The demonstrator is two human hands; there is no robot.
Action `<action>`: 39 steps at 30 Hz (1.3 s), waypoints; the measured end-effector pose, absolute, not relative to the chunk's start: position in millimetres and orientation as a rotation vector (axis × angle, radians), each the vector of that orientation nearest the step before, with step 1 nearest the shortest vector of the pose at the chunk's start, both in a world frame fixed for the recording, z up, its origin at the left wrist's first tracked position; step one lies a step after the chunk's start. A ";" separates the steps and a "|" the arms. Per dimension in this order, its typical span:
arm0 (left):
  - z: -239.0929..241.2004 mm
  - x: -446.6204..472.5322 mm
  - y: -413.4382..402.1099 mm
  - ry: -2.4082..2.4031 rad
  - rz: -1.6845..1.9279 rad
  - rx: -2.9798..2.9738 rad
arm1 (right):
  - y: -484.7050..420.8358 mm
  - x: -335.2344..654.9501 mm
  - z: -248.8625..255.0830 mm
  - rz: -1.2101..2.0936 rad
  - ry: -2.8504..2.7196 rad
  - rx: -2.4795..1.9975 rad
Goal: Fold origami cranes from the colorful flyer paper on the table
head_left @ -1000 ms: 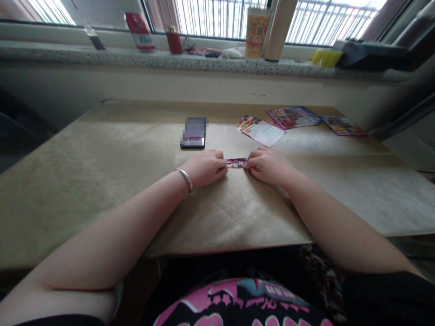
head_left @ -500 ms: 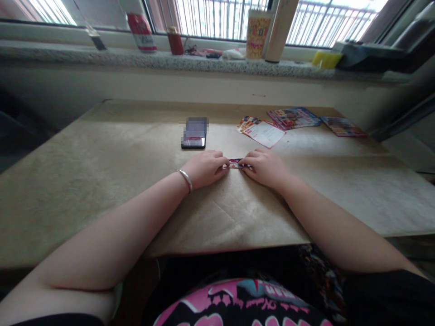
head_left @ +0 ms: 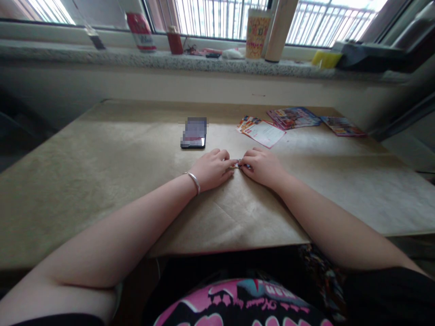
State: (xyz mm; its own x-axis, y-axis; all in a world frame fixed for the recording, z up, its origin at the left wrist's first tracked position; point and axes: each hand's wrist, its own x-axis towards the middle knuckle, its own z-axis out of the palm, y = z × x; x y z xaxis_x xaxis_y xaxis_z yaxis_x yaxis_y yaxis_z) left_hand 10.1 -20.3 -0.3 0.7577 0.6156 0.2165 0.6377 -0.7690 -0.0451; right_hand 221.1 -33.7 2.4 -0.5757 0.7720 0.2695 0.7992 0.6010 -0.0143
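My left hand (head_left: 212,169) and my right hand (head_left: 262,165) rest knuckles-up on the brown paper (head_left: 217,213) that covers the table, fingertips almost meeting. Between them they pinch a small folded strip of coloured printed paper (head_left: 239,165), of which only a sliver shows. A silver bangle (head_left: 195,181) circles my left wrist. Both hands have their fingers curled closed on the strip.
A dark phone (head_left: 194,133) lies just beyond my left hand. Coloured leaflets (head_left: 263,131) and booklets (head_left: 294,117) lie at the back right. The windowsill (head_left: 102,55) holds a red can (head_left: 141,31), cups and a tall cylinder (head_left: 279,29).
My hands have drawn together, so the visible length of the coloured strip has shrunk from a short band to a sliver. My left hand shifted slightly right.
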 end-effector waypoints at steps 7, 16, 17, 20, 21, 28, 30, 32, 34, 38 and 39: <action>1.7 11.4 -20.4 -1.018 -0.296 -2.865 | -30.5 223.0 1.3 -0.118 -2.565 -1.251; -8.0 12.1 -13.1 -1.084 -0.438 -2.897 | -20.5 216.7 -4.3 -0.076 -2.470 -1.361; -8.6 12.4 -11.7 -1.098 -0.458 -2.905 | -19.1 216.0 -5.6 -0.050 -2.446 -1.373; -10.0 12.6 -7.0 -1.106 -0.505 -2.935 | -15.6 214.9 -9.3 0.022 -2.393 -1.398; -10.4 12.5 -5.6 -1.099 -0.517 -2.944 | -14.5 214.7 -10.5 0.040 -2.381 -1.408; -9.6 12.8 -5.3 -1.067 -0.524 -2.926 | -9.1 212.7 -15.6 0.115 -2.326 -1.459; -8.7 12.8 -6.5 -1.073 -0.526 -2.913 | -8.8 212.7 -16.0 0.127 -2.289 -1.456; -8.2 12.4 -7.1 -1.066 -0.520 -2.909 | -8.8 213.3 -16.5 0.133 -2.252 -1.459; -8.1 11.8 -7.6 -1.035 -0.501 -2.908 | -8.6 214.2 -17.4 0.144 -2.214 -1.477; -8.3 11.3 -9.5 -0.966 -0.469 -2.884 | -8.2 215.8 -18.7 0.188 -2.163 -1.488; -8.3 11.4 -10.3 -0.958 -0.467 -2.877 | -8.5 216.0 -18.5 0.192 -2.158 -1.481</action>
State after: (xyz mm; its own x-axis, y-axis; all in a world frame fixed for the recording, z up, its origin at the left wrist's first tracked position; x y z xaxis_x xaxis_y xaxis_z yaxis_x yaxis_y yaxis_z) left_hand 11.4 -10.3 -8.3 0.7590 0.5737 0.3079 0.5961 -0.8025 0.0255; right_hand 216.0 -8.5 -18.5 -0.2735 0.9036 0.3296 0.8312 0.3945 -0.3917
